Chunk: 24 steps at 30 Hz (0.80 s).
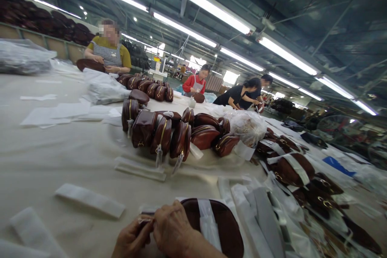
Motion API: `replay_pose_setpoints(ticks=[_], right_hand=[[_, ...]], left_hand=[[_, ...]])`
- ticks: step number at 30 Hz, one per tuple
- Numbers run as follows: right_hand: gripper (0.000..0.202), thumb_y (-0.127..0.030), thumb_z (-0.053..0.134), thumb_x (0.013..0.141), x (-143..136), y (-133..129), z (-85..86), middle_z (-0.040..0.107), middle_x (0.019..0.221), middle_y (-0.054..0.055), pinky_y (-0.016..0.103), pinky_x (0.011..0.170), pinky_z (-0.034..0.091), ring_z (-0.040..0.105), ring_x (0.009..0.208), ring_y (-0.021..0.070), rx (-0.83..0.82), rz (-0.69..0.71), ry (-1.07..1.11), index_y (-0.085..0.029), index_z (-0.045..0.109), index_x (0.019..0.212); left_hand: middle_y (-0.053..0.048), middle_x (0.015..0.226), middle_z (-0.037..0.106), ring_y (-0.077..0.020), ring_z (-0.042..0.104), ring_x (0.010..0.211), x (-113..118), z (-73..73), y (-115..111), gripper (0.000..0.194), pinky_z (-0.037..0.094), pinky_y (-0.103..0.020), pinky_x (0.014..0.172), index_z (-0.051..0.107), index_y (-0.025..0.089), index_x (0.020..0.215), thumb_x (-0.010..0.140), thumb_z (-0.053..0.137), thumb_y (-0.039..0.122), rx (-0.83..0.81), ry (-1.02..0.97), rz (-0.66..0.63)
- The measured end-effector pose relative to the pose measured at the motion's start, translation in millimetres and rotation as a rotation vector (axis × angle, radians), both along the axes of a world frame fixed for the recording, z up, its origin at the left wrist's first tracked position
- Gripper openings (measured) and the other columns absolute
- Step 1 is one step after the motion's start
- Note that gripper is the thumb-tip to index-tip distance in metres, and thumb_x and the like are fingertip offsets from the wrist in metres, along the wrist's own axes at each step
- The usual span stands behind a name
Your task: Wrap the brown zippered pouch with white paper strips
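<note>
At the bottom of the head view, my left hand (pixel 134 237) is closed in a pinch, with a small whitish bit at its fingertips that I cannot name. My right hand (pixel 173 225) meets it fingertip to fingertip, its fingers bent and closed; what they grip is hidden. Just right of my hands lies a dark brown leather bag (pixel 231 229), flat on the table, partly covered by my right wrist. A white wrapping strip (pixel 208 219) runs across this bag. Beneath my fingers some pale sheet material shows, too covered to tell more.
Brown zippered bags (pixel 161 135) stand grouped mid-table. White paper strips (pixel 90 200) lie at left. More wrapped brown bags (pixel 292 169) and crumpled plastic (pixel 246 127) are at right. Across the table a person in an apron (pixel 110 54) handles a brown bag; other people work farther back.
</note>
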State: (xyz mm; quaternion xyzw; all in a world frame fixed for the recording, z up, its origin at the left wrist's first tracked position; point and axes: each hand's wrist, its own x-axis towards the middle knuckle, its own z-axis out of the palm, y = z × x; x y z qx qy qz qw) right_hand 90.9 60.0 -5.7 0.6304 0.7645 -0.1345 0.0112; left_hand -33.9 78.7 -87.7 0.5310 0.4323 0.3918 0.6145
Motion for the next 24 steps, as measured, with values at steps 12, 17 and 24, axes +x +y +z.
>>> replay_pose_setpoints(ticks=[12,17,24], right_hand=[[0.027,-0.020,0.049,0.075,1,1,-1.7,0.070,0.093,0.016,0.046,0.092,0.043,0.067,0.088,0.0288,-0.023,0.000,0.005,-0.011,0.066,0.093],[0.025,-0.020,0.050,0.075,1,2,-5.2,0.070,0.092,0.017,0.049,0.092,0.042,0.067,0.089,0.0293,-0.018,0.001,0.000,-0.011,0.065,0.093],[0.024,-0.019,0.051,0.074,2,0,-6.9,0.070,0.092,0.015,0.049,0.091,0.044,0.067,0.089,0.0286,-0.001,0.003,0.005,-0.012,0.064,0.093]], left_hand=[[0.000,0.058,0.057,-0.0145,0.050,0.054,-4,-20.9,6,0.049,0.041,-0.023,0.053,0.066,0.018,0.075,0.065,0.065,0.065,-0.022,0.009,-0.112],[-0.001,0.059,0.058,-0.0153,0.052,0.055,-4,-19.0,4,0.043,0.044,-0.023,0.053,0.067,0.019,0.074,0.066,0.066,0.061,-0.010,0.025,-0.113],[-0.001,0.059,0.058,-0.0174,0.056,0.058,-2,-24.5,3,0.042,0.047,-0.025,0.057,0.066,0.019,0.072,0.068,0.063,0.060,-0.020,-0.010,-0.099]])
